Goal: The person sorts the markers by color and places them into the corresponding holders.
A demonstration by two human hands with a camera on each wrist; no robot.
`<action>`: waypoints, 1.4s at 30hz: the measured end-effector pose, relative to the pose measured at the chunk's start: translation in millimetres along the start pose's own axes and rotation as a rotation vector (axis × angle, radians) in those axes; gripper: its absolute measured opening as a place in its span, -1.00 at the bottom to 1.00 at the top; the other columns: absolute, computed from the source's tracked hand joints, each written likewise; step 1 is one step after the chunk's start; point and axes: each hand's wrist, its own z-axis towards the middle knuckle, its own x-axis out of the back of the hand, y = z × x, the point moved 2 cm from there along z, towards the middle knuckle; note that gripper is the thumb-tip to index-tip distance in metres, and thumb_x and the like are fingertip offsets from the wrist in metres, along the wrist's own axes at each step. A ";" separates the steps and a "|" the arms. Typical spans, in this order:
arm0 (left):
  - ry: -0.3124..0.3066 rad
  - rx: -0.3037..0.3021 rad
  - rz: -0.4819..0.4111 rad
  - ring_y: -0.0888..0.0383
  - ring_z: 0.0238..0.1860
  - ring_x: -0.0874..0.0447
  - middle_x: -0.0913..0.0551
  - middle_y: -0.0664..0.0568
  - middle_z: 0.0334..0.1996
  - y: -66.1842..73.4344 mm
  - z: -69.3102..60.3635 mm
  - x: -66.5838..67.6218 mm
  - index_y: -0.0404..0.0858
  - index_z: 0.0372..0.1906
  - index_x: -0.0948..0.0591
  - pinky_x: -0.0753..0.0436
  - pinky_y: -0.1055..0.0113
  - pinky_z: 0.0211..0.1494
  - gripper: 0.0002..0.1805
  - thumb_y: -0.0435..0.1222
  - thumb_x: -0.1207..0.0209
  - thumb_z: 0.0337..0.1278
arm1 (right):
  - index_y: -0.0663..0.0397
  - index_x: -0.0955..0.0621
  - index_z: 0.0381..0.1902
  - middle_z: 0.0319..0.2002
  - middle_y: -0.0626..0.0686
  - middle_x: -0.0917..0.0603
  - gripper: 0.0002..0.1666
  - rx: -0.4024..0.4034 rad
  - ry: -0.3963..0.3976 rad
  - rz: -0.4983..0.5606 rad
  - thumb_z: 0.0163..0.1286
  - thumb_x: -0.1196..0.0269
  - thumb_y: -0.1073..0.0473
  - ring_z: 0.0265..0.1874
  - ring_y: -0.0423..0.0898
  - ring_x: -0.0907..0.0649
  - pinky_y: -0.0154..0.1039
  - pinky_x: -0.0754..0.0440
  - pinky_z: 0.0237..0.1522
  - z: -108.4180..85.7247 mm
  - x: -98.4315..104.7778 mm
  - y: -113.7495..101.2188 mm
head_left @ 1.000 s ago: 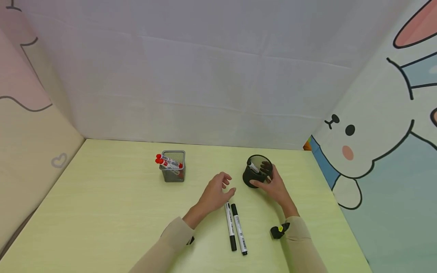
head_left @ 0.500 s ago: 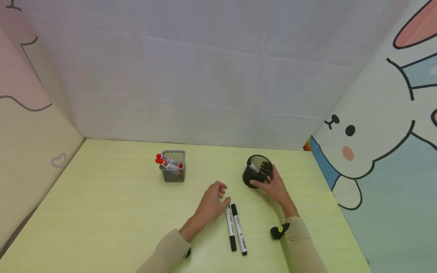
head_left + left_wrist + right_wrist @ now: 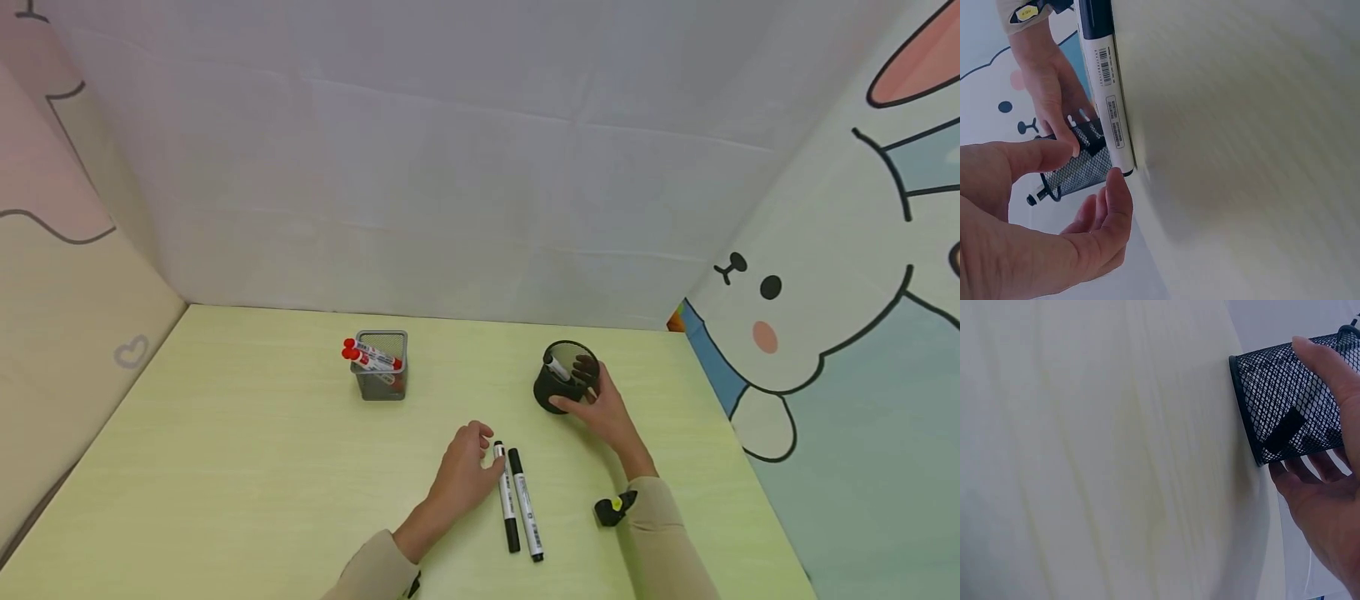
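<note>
My left hand (image 3: 463, 473) is beside two black-and-white markers lying side by side on the table. Its thumb overlaps the left marker (image 3: 507, 504) in the head view; the right marker (image 3: 527, 512) lies just beyond. In the left wrist view, thumb and fingers are spread apart, a fingertip close to the end of the nearer marker (image 3: 1110, 100); contact is unclear. My right hand (image 3: 609, 421) grips a round black mesh pen cup (image 3: 551, 393) standing on the table, thumb in front and fingers round the far side. One marker (image 3: 557, 367) leans inside this cup.
A square grey mesh pen holder (image 3: 382, 387) stands at the back left, with red-capped markers (image 3: 373, 358) leaning in it. The pale yellow table (image 3: 247, 433) meets a white cloth wall (image 3: 420, 167) behind and printed panels at both sides.
My left hand has come down and back towards the near side, from beyond the markers' far ends to beside the left marker. The right hand and pen cup stay put.
</note>
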 end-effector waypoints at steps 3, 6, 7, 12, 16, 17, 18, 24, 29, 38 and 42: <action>-0.007 0.023 0.000 0.03 -0.21 -0.52 -0.53 -0.10 -0.22 0.6 -4.5 -3.0 -0.40 0.02 -0.50 -0.56 0.23 -0.21 -0.63 -0.39 -0.37 0.18 | 0.13 -0.18 0.54 0.48 0.25 -0.28 0.05 -0.002 0.005 0.003 0.24 -0.53 0.21 0.54 0.20 -0.23 0.13 -0.16 0.52 -0.1 0.8 0.5; -0.017 0.052 -0.010 0.04 -0.22 -0.50 -0.52 -0.10 -0.22 1.8 -8.6 -6.1 -0.41 0.02 -0.50 -0.54 0.23 -0.23 -0.62 -0.38 -0.37 0.17 | 0.13 -0.19 0.53 0.48 0.25 -0.28 0.05 -0.002 0.009 0.007 0.24 -0.53 0.22 0.54 0.19 -0.23 0.13 -0.15 0.52 0.2 1.2 1.4; -0.021 0.061 -0.015 0.05 -0.22 -0.50 -0.52 -0.11 -0.21 2.2 -9.7 -7.3 -0.41 0.03 -0.50 -0.54 0.23 -0.24 -0.61 -0.38 -0.37 0.17 | 0.13 -0.19 0.53 0.48 0.25 -0.28 0.05 -0.003 0.009 0.009 0.24 -0.53 0.22 0.54 0.19 -0.23 0.13 -0.15 0.52 0.3 1.2 1.6; -0.015 0.080 -0.022 0.03 -0.24 -0.51 -0.53 -0.15 -0.17 4.0 -13.1 -11.8 -0.42 0.04 -0.49 -0.56 0.19 -0.24 -0.59 -0.40 -0.37 0.15 | 0.12 -0.18 0.54 0.49 0.26 -0.27 0.05 -0.004 0.004 0.017 0.25 -0.53 0.22 0.54 0.19 -0.23 0.12 -0.15 0.53 0.4 0.8 1.9; -0.009 0.078 -0.008 -0.01 -0.21 -0.53 -0.52 -0.18 -0.15 3.9 -12.9 -15.6 -0.44 0.08 -0.47 -0.57 0.14 -0.19 -0.55 -0.42 -0.38 0.12 | 0.13 -0.18 0.54 0.49 0.26 -0.28 0.04 -0.004 0.003 0.013 0.26 -0.52 0.22 0.53 0.18 -0.24 0.12 -0.14 0.53 0.0 0.4 1.3; -0.008 0.078 -0.004 -0.01 -0.20 -0.53 -0.52 -0.18 -0.14 3.9 -12.6 -16.5 -0.45 0.09 -0.47 -0.57 0.12 -0.19 -0.53 -0.43 -0.38 0.12 | 0.13 -0.18 0.54 0.48 0.26 -0.28 0.04 -0.004 0.003 0.011 0.26 -0.52 0.21 0.53 0.17 -0.25 0.12 -0.14 0.53 -0.1 0.4 1.2; -0.009 0.078 0.002 -0.01 -0.20 -0.52 -0.52 -0.18 -0.14 3.4 -12.3 -17.8 -0.46 0.11 -0.46 -0.57 0.11 -0.18 -0.50 -0.43 -0.39 0.11 | 0.14 -0.18 0.54 0.48 0.26 -0.29 0.03 -0.003 0.002 0.009 0.27 -0.51 0.21 0.53 0.17 -0.25 0.12 -0.14 0.53 -0.2 0.3 1.0; -0.004 0.070 0.049 0.01 -0.21 -0.50 -0.52 -0.23 -0.09 2.8 -11.2 -24.7 -0.46 0.15 -0.44 -0.60 0.06 -0.13 -0.43 -0.46 -0.43 0.06 | 0.15 -0.19 0.53 0.48 0.27 -0.29 0.02 -0.002 0.002 0.007 0.27 -0.51 0.21 0.52 0.18 -0.25 0.14 -0.14 0.53 0.3 0.0 2.0; 0.001 0.086 0.061 0.01 -0.25 -0.50 -0.52 -0.26 -0.09 7.3 -11.2 -25.7 -0.48 0.16 -0.43 -0.61 0.09 -0.20 -0.41 -0.50 -0.43 0.03 | 0.14 -0.20 0.52 0.47 0.26 -0.30 0.02 -0.002 0.004 0.011 0.26 -0.52 0.21 0.52 0.18 -0.26 0.13 -0.15 0.53 1.1 -0.3 2.5; -0.001 0.099 0.066 0.04 -0.36 -0.48 -0.52 -0.26 -0.12 9.4 -10.7 -25.3 -0.48 0.17 -0.42 -0.58 0.22 -0.38 -0.40 -0.54 -0.43 0.02 | 0.14 -0.19 0.53 0.48 0.26 -0.29 0.01 -0.005 -0.003 0.022 0.28 -0.51 0.20 0.53 0.17 -0.24 0.11 -0.12 0.54 1.7 0.8 3.9; -0.005 0.106 0.061 0.05 -0.39 -0.48 -0.52 -0.24 -0.13 9.4 -10.6 -24.0 -0.48 0.17 -0.43 -0.55 0.24 -0.41 -0.41 -0.55 -0.41 0.01 | 0.16 -0.19 0.53 0.48 0.27 -0.29 0.01 -0.004 -0.003 0.025 0.28 -0.51 0.21 0.53 0.18 -0.25 0.12 -0.11 0.54 0.1 0.9 2.8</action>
